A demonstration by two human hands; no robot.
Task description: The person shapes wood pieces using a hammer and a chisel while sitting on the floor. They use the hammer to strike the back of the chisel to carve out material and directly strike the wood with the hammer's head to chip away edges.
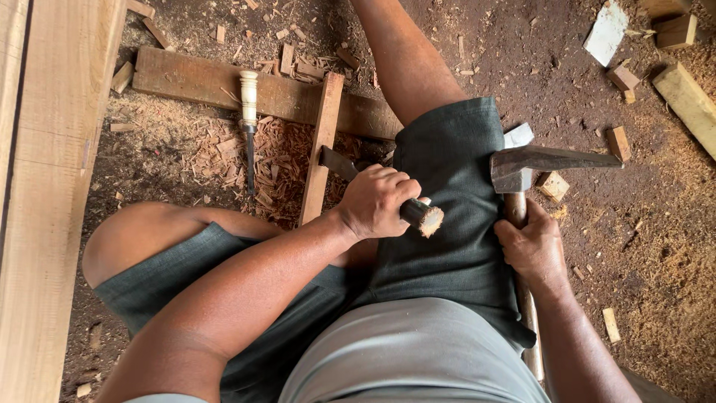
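A wide pale beam (45, 201) is being seen along the left edge, closing that side. A dark plank (201, 86) is lying across the earth floor (656, 246), which is being left open on the right among scattered offcuts. A narrow reddish strip (322, 142) is being crossed over the plank. A hammer (522, 168) is being gripped by its handle in the clenched right hand (533, 250). A chisel (373, 190) is being grasped in the closed left hand (377, 201), blade against the strip's edge. A pale-handled chisel (248, 123) is lying untouched on shavings.
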